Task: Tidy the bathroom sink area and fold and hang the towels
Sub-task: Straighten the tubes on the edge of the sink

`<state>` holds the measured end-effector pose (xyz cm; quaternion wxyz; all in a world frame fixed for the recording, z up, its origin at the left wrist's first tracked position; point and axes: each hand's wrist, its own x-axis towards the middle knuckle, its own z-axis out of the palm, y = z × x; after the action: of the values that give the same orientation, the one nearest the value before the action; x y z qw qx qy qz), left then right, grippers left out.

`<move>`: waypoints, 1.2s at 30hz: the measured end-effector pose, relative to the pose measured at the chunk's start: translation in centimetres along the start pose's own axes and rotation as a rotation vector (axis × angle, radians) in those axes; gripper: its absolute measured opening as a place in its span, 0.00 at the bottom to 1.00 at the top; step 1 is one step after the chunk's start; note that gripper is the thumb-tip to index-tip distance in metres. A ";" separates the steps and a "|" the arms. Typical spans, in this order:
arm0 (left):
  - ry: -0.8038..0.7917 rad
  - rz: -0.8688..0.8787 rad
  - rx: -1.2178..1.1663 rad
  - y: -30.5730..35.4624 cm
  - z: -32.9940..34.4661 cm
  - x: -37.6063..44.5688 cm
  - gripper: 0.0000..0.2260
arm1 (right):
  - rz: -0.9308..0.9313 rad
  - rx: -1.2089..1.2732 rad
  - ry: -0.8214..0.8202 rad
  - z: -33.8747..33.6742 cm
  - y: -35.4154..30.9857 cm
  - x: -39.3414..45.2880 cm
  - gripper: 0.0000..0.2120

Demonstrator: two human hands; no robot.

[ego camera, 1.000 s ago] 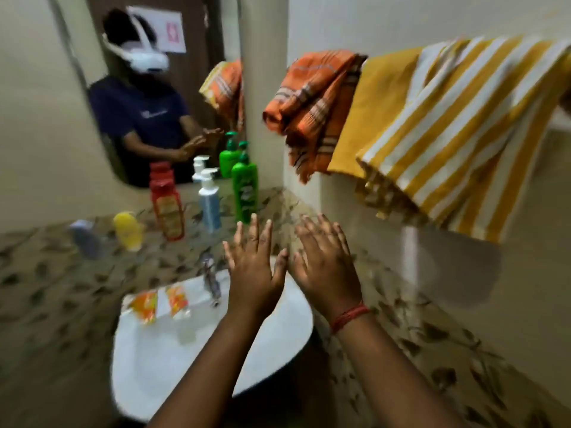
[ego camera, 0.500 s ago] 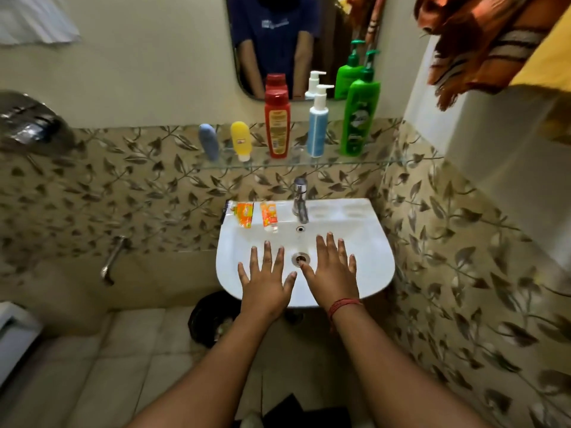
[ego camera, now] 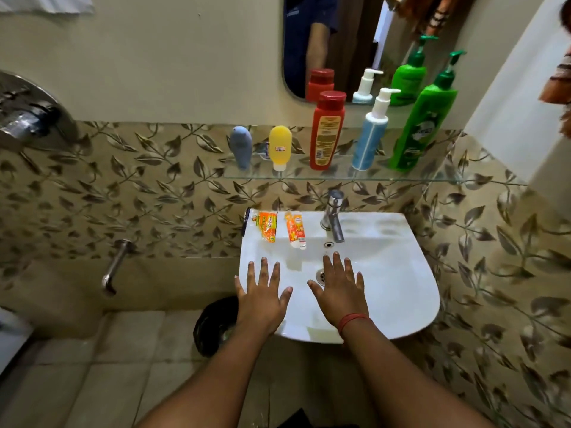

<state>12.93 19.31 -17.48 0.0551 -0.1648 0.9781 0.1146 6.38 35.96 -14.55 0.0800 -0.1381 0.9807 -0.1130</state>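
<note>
My left hand (ego camera: 261, 296) and my right hand (ego camera: 340, 291) hover flat, fingers spread, over the white sink (ego camera: 398, 273); both hold nothing. Two orange tubes (ego camera: 267, 225) (ego camera: 295, 230) lie on the sink's back left ledge, left of the chrome tap (ego camera: 333, 215). On the glass shelf (ego camera: 432, 177) stand a grey-blue tube (ego camera: 241, 146), a yellow tube (ego camera: 279, 147), a red bottle (ego camera: 327, 129), a blue pump bottle (ego camera: 372, 131) and a green pump bottle (ego camera: 425, 118). An edge of the orange towel (ego camera: 560, 88) shows at the far right.
A mirror (ego camera: 340, 41) hangs above the shelf. A black bin (ego camera: 213, 325) sits on the floor under the sink's left side. A wall spout (ego camera: 116, 264) and a shower mixer (ego camera: 27, 118) stick out from the left wall. Leaf-patterned tiles cover both walls.
The view swung from the towels on the right wall down to the sink. Both hands stayed flat and open, and have drifted slightly apart over the basin.
</note>
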 end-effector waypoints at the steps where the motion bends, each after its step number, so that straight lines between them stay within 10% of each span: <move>1: -0.005 -0.001 0.008 -0.6 0.0 0.6 0.31 | 0.004 0.004 -0.003 0.2 -0.4 0.7 0.34; 9: -0.042 -0.051 -0.077 -2.8 1.1 6.4 0.30 | 0.014 0.065 -0.072 3.0 -1.5 6.1 0.34; 21: 0.026 -0.039 0.139 -2.1 1.9 20.0 0.36 | 0.596 1.123 -0.168 8.4 -2.3 19.8 0.29; 25: 0.055 -0.001 0.286 -1.6 3.2 21.2 0.30 | 0.592 1.265 -0.235 8.6 -2.5 20.4 0.08; 36: 0.231 -0.108 0.024 -2.0 0.1 16.9 0.17 | 0.541 1.474 -0.272 6.3 -3.8 18.1 0.05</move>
<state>-2.30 12.24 -20.42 -0.0499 -0.2286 0.9690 0.0799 -8.67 25.94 -21.97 0.2945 0.1805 0.6347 -0.6913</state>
